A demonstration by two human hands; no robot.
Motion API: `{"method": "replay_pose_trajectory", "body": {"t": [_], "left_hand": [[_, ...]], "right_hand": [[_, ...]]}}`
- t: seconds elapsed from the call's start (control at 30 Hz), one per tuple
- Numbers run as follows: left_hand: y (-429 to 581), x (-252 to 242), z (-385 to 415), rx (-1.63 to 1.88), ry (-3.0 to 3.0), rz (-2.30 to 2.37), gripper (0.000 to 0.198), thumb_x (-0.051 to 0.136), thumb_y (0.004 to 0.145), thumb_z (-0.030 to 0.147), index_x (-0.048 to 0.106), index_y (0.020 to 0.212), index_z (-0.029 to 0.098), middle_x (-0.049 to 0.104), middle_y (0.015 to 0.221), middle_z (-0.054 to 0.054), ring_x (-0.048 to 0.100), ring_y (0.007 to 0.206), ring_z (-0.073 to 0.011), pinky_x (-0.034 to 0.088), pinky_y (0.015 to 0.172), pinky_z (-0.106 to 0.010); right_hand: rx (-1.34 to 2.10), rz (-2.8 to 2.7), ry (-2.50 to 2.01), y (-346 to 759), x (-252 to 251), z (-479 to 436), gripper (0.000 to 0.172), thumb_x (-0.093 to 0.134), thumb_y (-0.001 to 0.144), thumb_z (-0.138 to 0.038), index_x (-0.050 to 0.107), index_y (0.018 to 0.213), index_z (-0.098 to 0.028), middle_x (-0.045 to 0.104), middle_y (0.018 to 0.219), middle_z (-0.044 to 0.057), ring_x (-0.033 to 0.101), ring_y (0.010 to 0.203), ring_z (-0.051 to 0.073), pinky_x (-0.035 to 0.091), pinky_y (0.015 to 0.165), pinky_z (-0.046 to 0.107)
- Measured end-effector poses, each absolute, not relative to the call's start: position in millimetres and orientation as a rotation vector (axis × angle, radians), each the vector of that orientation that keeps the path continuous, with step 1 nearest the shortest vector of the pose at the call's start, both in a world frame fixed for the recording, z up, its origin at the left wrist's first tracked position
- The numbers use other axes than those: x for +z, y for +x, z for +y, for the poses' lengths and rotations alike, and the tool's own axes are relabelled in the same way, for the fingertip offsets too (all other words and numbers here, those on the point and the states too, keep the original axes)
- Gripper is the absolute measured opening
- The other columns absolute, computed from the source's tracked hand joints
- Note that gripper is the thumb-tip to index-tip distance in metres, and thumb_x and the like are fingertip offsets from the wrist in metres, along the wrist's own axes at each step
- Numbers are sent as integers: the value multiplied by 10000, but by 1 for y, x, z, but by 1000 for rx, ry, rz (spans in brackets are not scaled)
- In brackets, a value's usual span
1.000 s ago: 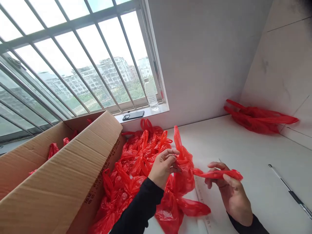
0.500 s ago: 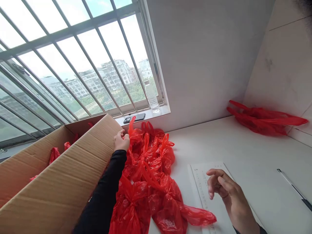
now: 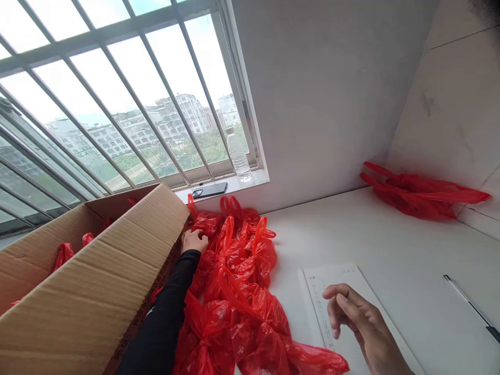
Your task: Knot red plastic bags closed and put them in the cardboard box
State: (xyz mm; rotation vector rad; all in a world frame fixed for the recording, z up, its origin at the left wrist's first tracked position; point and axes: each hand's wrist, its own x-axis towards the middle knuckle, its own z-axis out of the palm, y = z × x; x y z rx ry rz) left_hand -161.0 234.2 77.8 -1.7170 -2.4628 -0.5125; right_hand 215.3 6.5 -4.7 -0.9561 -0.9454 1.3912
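My left hand (image 3: 194, 241) reaches between the corner of a large cardboard box (image 3: 128, 250) and a heap of tied red plastic bags (image 3: 230, 258). Its thumb and forefinger are bent with a gap between them; the other fingertips are hidden, so I cannot tell whether they grip anything. The box leans over the heap's left side, its top open, with more red bags (image 3: 64, 255) inside. My right hand (image 3: 357, 320) hovers over a white sheet or pad with printed lines (image 3: 318, 294). Its fingers are loosely curved and apart, with nothing in them.
A pen (image 3: 469, 303) lies on the white table (image 3: 312, 229) at the right. Flattened red bags (image 3: 422, 195) rest against the far right wall. A phone (image 3: 210, 190) and a clear bottle (image 3: 237, 156) occupy the sill of the barred window.
The box has shifted left, showing more of its darker near side. My left hand has moved down from the box's corner. The rearmost bag's upright handle has flopped left. My right hand is nearly unchanged.
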Motion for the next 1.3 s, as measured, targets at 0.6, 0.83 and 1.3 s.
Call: {"method": "replay_pose_trajectory", "body": {"t": [0.6, 0.83, 1.3], "left_hand": [[-137, 68, 242, -589, -1689, -2335, 460, 554, 795, 258, 631, 1201, 55, 549, 1210, -205, 538, 1162, -309, 415, 1028, -357], [-139, 56, 231, -422, -1634, -2490, 489, 595, 770, 308, 618, 1207, 89, 487, 1267, -242, 494, 1192, -419, 424, 968, -505], [-137, 62, 228, -455, -1596, -2456, 491, 566, 772, 211, 588, 1244, 76, 503, 1207, -267, 561, 1097, -408, 467, 884, -495]], "right_hand": [[1297, -1415, -1115, 209, 0, 1, 317, 421, 967, -473, 618, 1117, -275, 664, 880, 52, 626, 799, 213, 539, 748, 355], [711, -2214, -887, 185, -12, -5, 533, 568, 892, -517, 540, 1360, -263, 627, 1305, 172, 625, 1164, 331, 506, 1006, 521], [727, -2414, -706, 172, -37, -3, 365, 486, 974, -395, 553, 1318, -295, 682, 1204, 120, 682, 1039, 220, 376, 1107, 540]]}}
